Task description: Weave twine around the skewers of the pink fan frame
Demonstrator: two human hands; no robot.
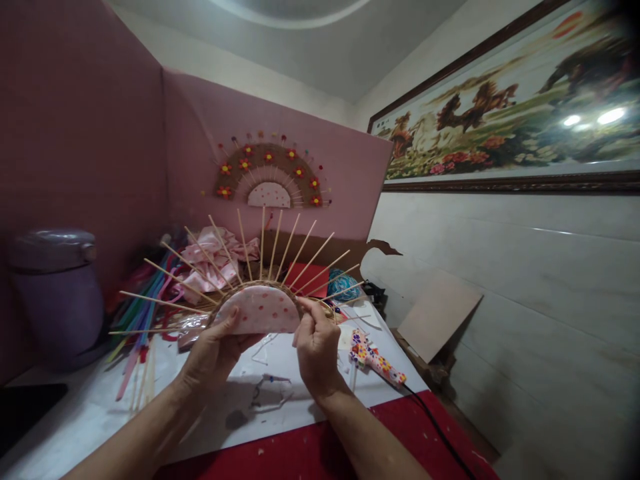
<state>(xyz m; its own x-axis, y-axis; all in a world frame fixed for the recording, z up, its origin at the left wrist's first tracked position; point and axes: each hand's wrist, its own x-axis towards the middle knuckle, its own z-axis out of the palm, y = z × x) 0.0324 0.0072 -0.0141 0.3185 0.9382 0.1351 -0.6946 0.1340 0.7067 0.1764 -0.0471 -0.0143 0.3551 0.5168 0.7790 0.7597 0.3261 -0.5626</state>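
Note:
A half-round, pink fabric-covered piece with red dots (265, 311) is held up over the table, flat edge down. Thin wooden sticks (215, 233) fan out from its curved rim, and brown twine (250, 285) runs around their bases. My left hand (215, 350) grips the piece at its left end, thumb on the front and fingers behind. At the right end of the rim, my right hand (317, 343) is closed in a pinch by the twine and the lower sticks; its fingertips partly hide what they hold.
A flower-patterned glue gun (375, 360) with a black cord lies at right. Behind are pink cloth (210, 257), blue yarn (345, 285) and red paper (310, 279). Colourful pipe cleaners (145, 320) and a purple container (55, 300) stand left. A similar decorated half-circle (269, 170) hangs on the pink board.

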